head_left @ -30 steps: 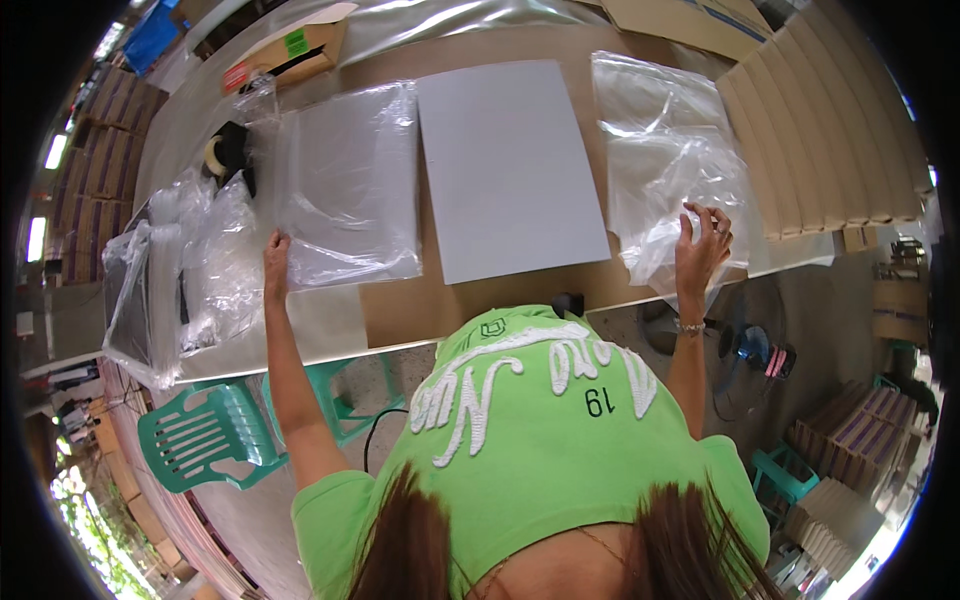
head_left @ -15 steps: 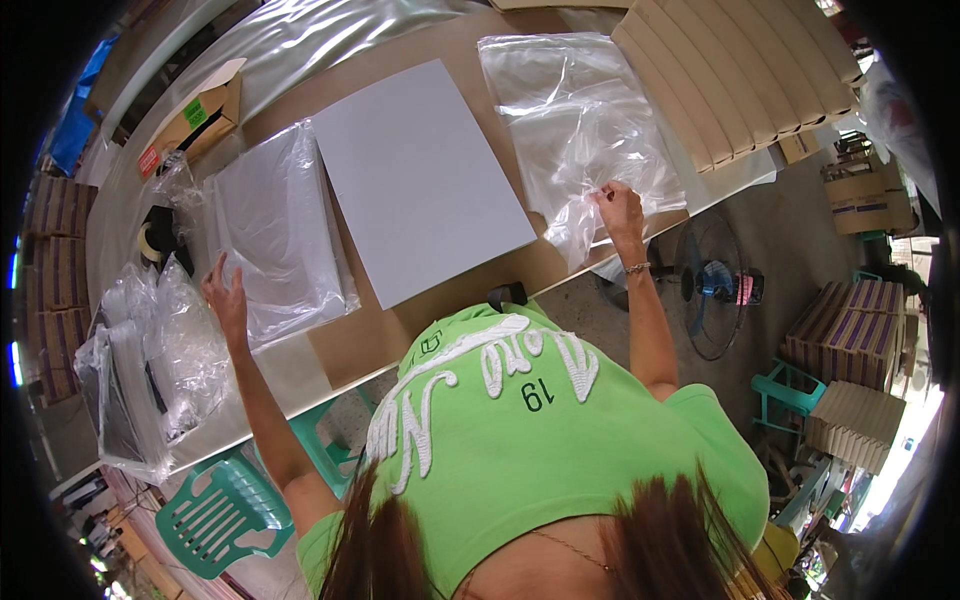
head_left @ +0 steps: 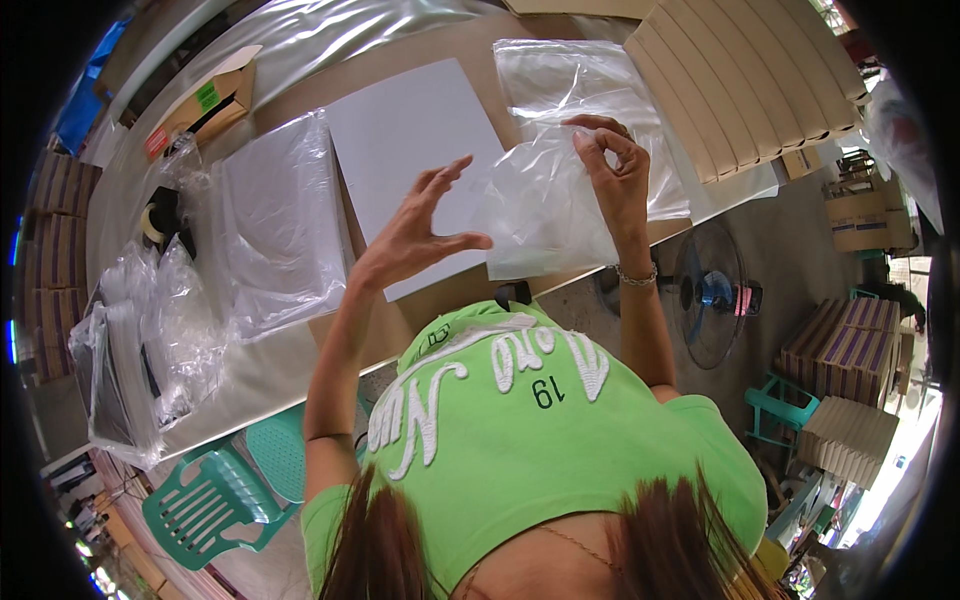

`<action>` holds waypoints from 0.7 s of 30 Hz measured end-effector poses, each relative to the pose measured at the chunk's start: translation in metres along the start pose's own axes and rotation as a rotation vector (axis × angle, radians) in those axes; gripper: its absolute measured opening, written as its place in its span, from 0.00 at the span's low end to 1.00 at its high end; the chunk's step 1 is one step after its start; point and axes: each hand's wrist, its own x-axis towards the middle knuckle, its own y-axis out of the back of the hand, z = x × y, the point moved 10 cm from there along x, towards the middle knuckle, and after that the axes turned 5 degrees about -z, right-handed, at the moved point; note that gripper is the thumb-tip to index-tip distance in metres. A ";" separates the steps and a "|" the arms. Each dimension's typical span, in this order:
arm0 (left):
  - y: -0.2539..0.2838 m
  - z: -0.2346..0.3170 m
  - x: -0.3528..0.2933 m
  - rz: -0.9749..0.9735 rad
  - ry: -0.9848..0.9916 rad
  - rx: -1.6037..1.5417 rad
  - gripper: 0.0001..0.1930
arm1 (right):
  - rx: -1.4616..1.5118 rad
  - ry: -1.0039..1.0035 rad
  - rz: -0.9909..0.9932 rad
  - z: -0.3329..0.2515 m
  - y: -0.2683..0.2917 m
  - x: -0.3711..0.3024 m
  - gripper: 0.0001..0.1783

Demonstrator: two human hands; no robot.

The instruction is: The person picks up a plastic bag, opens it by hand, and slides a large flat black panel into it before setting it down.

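Note:
My right hand (head_left: 615, 170) pinches a clear plastic bag (head_left: 545, 220) between thumb and fingertips. The bag hangs partly lifted and overlaps the right edge of a stack of white sheets (head_left: 410, 130). More clear bags (head_left: 560, 75) lie flat in a pile behind it. Over the lower part of the white sheets, my left hand (head_left: 425, 220) is open, its thumb spread from the fingers and pointing toward the bag. To the left, a pile of plastic-wrapped sheets (head_left: 280, 220) lies beside the white stack.
Crumpled plastic (head_left: 185, 340) and a tape dispenser (head_left: 160, 220) are at the table's left, below an opened small carton (head_left: 215, 100). A row of brown cardboard boxes (head_left: 745, 80) fills the far right. A fan (head_left: 710, 290) and green chair (head_left: 215, 510) stand off the table.
My right hand has raised a bag from the pile and drawn it leftward. My left hand has moved right, from beside the wrapped sheets to over the white stack.

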 end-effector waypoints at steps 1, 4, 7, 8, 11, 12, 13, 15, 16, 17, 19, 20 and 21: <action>-0.002 0.002 0.003 -0.008 0.003 -0.025 0.35 | 0.030 -0.024 -0.003 -0.001 -0.002 0.002 0.18; -0.008 0.002 0.006 -0.036 0.026 -0.248 0.36 | 0.095 -0.089 -0.002 0.001 -0.006 0.004 0.21; -0.014 -0.008 0.003 -0.078 0.075 -0.718 0.35 | 0.094 -0.138 0.020 0.004 -0.009 0.004 0.25; -0.016 -0.019 0.002 -0.101 0.087 -0.851 0.35 | 0.076 -0.156 0.032 0.005 -0.009 0.003 0.26; -0.017 -0.015 -0.004 -0.146 0.098 -0.984 0.40 | 0.017 -0.173 0.071 0.009 -0.011 0.000 0.28; -0.017 -0.010 -0.005 -0.159 0.097 -0.981 0.42 | -0.002 -0.170 0.087 0.009 -0.010 0.000 0.29; -0.018 -0.011 -0.008 -0.153 0.106 -0.974 0.42 | -0.002 -0.167 0.094 0.009 -0.010 -0.001 0.29; -0.023 -0.014 -0.011 -0.143 0.124 -0.962 0.41 | -0.003 -0.159 0.111 0.009 -0.009 -0.001 0.29; -0.024 -0.017 -0.012 -0.114 0.138 -0.923 0.41 | 0.006 -0.167 0.114 0.010 -0.009 -0.001 0.29; -0.027 -0.020 -0.013 -0.086 0.153 -0.885 0.41 | 0.014 -0.176 0.118 0.012 -0.009 -0.002 0.29; -0.032 -0.015 -0.014 -0.066 0.237 -1.019 0.41 | 0.122 -0.192 0.106 0.020 -0.010 -0.003 0.26; -0.034 -0.010 -0.015 -0.071 0.308 -1.192 0.41 | 0.223 -0.198 0.087 0.026 -0.012 -0.003 0.23; -0.038 -0.005 -0.016 -0.075 0.381 -1.363 0.40 | 0.325 -0.202 0.069 0.029 -0.014 -0.003 0.22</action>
